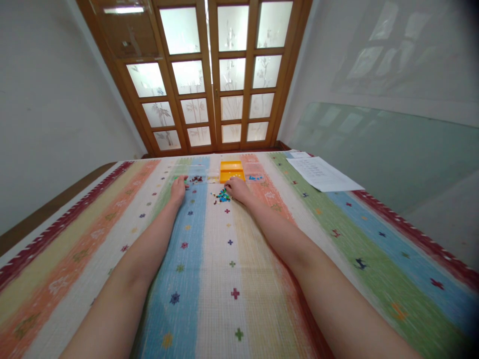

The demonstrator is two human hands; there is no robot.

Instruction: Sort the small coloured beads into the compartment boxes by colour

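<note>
A loose pile of small blue, green and dark pieces lies on the striped tablecloth. My right hand is at the pile's right edge, its fingers drawn together and pointing down; anything between them is too small to make out. Farther left, my left hand rests beside a clear tray that holds green pieces, with its fingers a little apart and nothing visible in them. Dark red pieces sit in a clear tray just right of that hand. Behind my right hand stands an open yellow box.
Small blue pieces are in a clear tray right of the yellow box. White printed sheets lie at the table's far right. A patterned tablecloth covers the table, and wooden glazed doors stand beyond it.
</note>
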